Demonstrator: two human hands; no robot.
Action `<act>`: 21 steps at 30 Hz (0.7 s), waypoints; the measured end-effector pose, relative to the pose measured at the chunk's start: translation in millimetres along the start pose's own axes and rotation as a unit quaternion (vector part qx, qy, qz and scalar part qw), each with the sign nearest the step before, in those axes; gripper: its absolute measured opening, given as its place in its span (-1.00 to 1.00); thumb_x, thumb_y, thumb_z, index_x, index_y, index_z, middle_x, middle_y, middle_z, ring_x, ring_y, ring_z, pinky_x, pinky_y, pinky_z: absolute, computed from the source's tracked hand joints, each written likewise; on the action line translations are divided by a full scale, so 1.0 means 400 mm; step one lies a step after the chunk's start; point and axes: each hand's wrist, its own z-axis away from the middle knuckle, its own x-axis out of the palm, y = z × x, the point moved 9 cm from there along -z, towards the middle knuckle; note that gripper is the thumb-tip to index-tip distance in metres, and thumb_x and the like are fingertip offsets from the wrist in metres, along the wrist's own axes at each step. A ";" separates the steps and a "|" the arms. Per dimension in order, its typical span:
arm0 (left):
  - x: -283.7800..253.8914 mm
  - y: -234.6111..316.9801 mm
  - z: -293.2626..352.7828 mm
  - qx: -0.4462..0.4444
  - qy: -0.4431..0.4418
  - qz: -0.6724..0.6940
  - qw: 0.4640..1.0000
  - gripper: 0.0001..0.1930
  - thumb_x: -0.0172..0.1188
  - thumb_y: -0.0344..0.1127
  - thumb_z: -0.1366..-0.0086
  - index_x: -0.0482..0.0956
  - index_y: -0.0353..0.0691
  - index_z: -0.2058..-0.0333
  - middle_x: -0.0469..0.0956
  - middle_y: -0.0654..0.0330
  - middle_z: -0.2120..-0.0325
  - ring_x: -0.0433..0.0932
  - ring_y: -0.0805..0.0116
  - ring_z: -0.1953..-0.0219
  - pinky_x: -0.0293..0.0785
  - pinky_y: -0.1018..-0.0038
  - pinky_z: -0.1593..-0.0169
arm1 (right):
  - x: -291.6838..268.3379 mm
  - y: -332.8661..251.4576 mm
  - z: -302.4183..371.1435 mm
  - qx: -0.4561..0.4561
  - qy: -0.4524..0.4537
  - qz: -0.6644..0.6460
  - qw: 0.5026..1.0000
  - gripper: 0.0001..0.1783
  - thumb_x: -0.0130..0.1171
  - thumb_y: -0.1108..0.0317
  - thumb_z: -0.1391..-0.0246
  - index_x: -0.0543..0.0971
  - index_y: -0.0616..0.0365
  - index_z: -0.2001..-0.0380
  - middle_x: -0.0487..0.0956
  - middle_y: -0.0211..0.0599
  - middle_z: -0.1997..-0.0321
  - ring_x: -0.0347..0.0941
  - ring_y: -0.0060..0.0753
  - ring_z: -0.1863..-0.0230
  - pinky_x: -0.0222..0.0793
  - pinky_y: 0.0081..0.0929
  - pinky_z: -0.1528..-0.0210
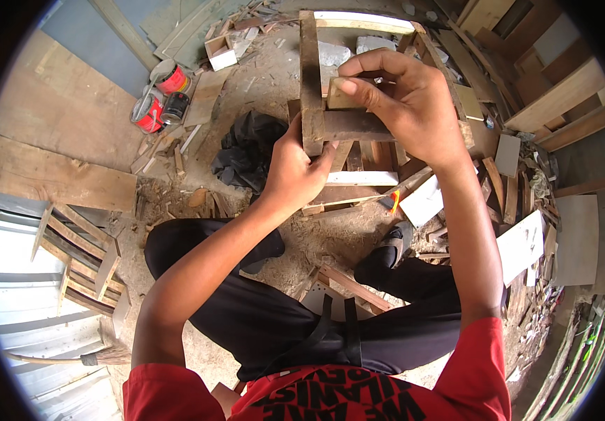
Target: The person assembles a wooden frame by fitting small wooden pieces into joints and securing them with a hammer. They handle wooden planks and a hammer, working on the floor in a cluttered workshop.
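A wooden frame (311, 77) with upright posts and crossbars stands in front of me. My left hand (294, 172) is closed round the lower end of its left post, where the crossbar (358, 126) joins. Above that crossbar, my right hand (414, 105) pinches a small tan flat piece (341, 97) between thumb and fingers. The piece sits against the inner side of the frame near the left post; whether it is wood or folded sandpaper I cannot tell. My right palm hides part of the frame's right side.
Red paint cans (149, 114) and a dark can (175, 108) stand at the left. A black plastic bag (250, 147) lies left of the frame. Wood scraps and boards (521, 242) crowd the right. A broom (106, 357) lies lower left, below slatted wooden pieces (81, 242).
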 end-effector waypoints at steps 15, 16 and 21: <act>-0.015 0.042 0.004 0.017 0.051 -0.075 0.996 -0.77 0.23 -0.52 -0.22 0.47 -0.40 0.15 0.63 -0.02 0.33 0.65 0.33 0.25 0.53 0.44 0.18 | -0.008 -0.030 0.006 -0.086 0.027 0.036 0.995 -0.83 0.34 0.40 -0.09 0.68 0.24 0.26 0.65 -0.29 0.23 0.58 -0.51 0.24 0.51 -0.53 0.20; -0.018 0.040 0.006 0.019 0.055 -0.084 0.995 -0.77 0.24 -0.53 -0.21 0.48 -0.40 0.16 0.63 -0.02 0.33 0.66 0.32 0.25 0.53 0.43 0.18 | -0.004 -0.036 0.007 -0.078 0.014 0.042 0.996 -0.84 0.33 0.43 -0.10 0.67 0.27 0.26 0.64 -0.29 0.22 0.56 -0.52 0.22 0.49 -0.54 0.18; -0.020 0.033 0.008 0.013 0.049 -0.078 0.996 -0.76 0.25 -0.53 -0.18 0.49 -0.39 0.17 0.64 -0.01 0.35 0.66 0.29 0.28 0.53 0.42 0.20 | 0.013 -0.027 0.002 -0.033 -0.030 0.067 0.997 -0.85 0.31 0.44 -0.13 0.66 0.28 0.26 0.64 -0.31 0.25 0.54 -0.57 0.23 0.48 -0.56 0.19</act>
